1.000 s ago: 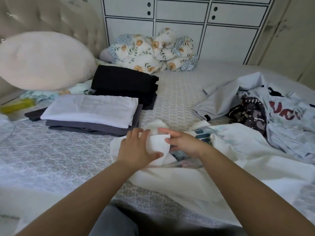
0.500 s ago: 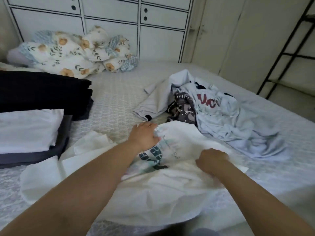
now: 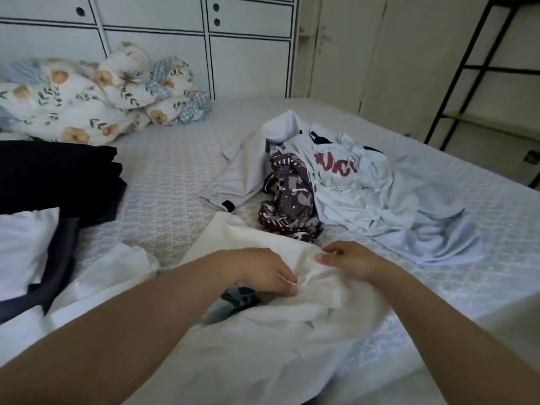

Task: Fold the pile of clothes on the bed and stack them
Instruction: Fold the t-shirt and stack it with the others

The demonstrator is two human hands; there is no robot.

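Patterned bed point(image 3: 163, 182): left hand point(image 3: 263, 270) and right hand point(image 3: 350, 260) pinch white shirt point(image 3: 263, 340); straighten next; unfolded pile point(image 3: 350, 182) at one o'clock.

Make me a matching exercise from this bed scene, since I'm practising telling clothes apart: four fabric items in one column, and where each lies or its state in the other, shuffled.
Items:
1. white garment
2. patterned maroon garment
3. black folded stack
4. floral bedding

Places or states:
A. bunched against the white cabinet at the far side
B. crumpled beside the pale blue shirt with red letters
C. folded, at the left edge of the view
D. gripped by the left hand and right hand

Pairs: 1-D, 2-B, 3-C, 4-A
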